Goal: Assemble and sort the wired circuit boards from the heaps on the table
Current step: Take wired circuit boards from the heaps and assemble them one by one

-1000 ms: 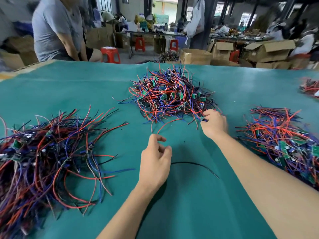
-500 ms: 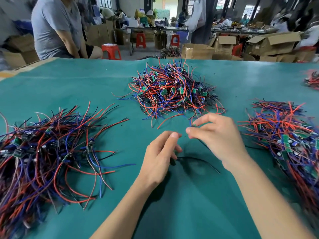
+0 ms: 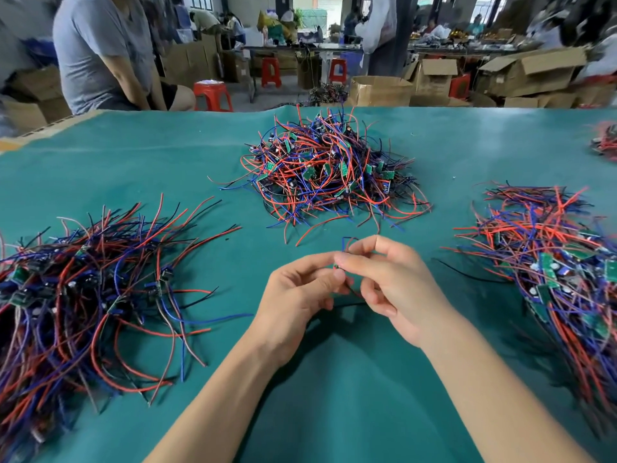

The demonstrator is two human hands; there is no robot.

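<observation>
My left hand [image 3: 297, 292] and my right hand [image 3: 390, 282] meet above the green table [image 3: 334, 396], fingertips pinched together on a small wired circuit board [image 3: 344, 257]. Short red and blue wires stick up from between the fingers, and a black wire [image 3: 350, 305] trails below the hands. The board itself is mostly hidden by my fingers. Three heaps of wired boards lie around: one at the far middle [image 3: 330, 175], one at the left [image 3: 83, 289], one at the right [image 3: 561, 272].
A small fourth heap [image 3: 606, 142] shows at the far right edge. A person in a grey shirt [image 3: 103, 51] sits beyond the table's far left corner. Cardboard boxes [image 3: 380, 91] and red stools [image 3: 213, 95] stand behind the table.
My right hand pulled back from the middle heap with a wired piece and came toward me. My left hand rose to meet it, and both now pinch the piece together.
</observation>
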